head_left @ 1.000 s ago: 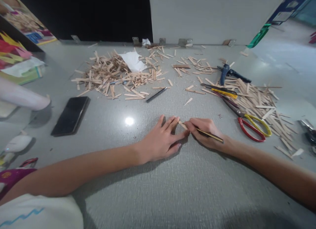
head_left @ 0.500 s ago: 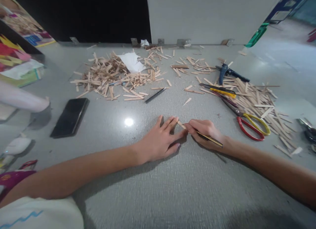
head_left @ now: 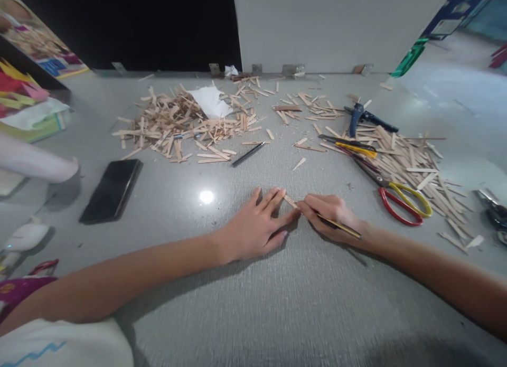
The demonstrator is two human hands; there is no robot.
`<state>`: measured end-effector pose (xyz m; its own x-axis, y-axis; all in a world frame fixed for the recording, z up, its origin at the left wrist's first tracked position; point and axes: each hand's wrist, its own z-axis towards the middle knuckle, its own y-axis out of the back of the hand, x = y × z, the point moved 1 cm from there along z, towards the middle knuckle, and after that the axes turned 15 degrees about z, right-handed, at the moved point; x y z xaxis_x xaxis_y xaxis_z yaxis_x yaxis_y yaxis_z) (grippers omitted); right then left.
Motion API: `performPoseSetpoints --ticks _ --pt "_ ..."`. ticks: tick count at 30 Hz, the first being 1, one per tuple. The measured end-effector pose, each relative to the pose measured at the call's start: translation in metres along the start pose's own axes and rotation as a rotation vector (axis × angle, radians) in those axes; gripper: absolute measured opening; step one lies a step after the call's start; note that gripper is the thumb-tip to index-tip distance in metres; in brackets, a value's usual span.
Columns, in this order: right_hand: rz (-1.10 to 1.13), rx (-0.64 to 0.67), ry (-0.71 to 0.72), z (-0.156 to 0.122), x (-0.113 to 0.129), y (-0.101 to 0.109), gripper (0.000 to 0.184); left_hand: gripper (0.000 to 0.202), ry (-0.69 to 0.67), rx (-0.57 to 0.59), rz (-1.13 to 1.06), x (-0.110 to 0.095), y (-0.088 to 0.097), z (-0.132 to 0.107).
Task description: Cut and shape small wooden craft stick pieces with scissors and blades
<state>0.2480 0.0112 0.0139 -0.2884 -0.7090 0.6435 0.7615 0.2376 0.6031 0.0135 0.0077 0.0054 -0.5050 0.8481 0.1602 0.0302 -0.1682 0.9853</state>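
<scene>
My left hand point(head_left: 259, 224) lies on the table with its fingers spread, fingertips resting at one end of a small wooden stick point(head_left: 290, 200). My right hand point(head_left: 331, 215) is closed around a dark pencil with a yellowish stripe point(head_left: 339, 227). Its writing end is hidden by my fingers, close to the stick's other end. Beyond my hands lie a black pen point(head_left: 248, 154) and a short pointed wood piece point(head_left: 299, 163).
Cut sticks form a heap point(head_left: 170, 121) at back left, under white paper point(head_left: 210, 102), and another pile point(head_left: 412, 158) at right. Red-and-yellow-handled scissors point(head_left: 401, 206), a yellow cutter point(head_left: 356, 145), blue-handled pliers point(head_left: 358, 118) and a black phone point(head_left: 111, 191) lie around.
My right hand has shifted very slightly right with the pencil, and the pencil's back end sits a little lower. My left hand stays in place on the stick.
</scene>
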Motion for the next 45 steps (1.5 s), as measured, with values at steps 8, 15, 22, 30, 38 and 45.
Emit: performPoseSetpoints --ticks 8,15,22,30,38,45 --pt "0.089 -0.098 -0.25 0.007 0.003 0.001 0.039 0.061 -0.023 -0.015 -0.012 0.0 0.0 -0.002" --pt "0.166 -0.083 -0.356 0.011 0.001 0.003 0.037 0.062 -0.013 -0.031 -0.041 -0.002 -0.002 -0.002" --pt "0.172 -0.07 -0.371 0.012 0.0 0.002 0.039 0.062 -0.016 -0.028 -0.026 -0.002 -0.003 -0.001" --pt "0.149 -0.057 -0.345 0.011 -0.002 0.001 0.05 0.063 -0.033 -0.043 -0.04 -0.001 -0.002 0.0" --pt "0.113 0.01 -0.248 0.01 -0.003 0.004 0.054 0.063 -0.015 -0.025 -0.075 0.0 0.0 0.001" --pt "0.085 0.073 -0.174 0.011 -0.004 0.01 0.05 0.06 0.016 0.021 -0.112 0.001 0.003 0.001"
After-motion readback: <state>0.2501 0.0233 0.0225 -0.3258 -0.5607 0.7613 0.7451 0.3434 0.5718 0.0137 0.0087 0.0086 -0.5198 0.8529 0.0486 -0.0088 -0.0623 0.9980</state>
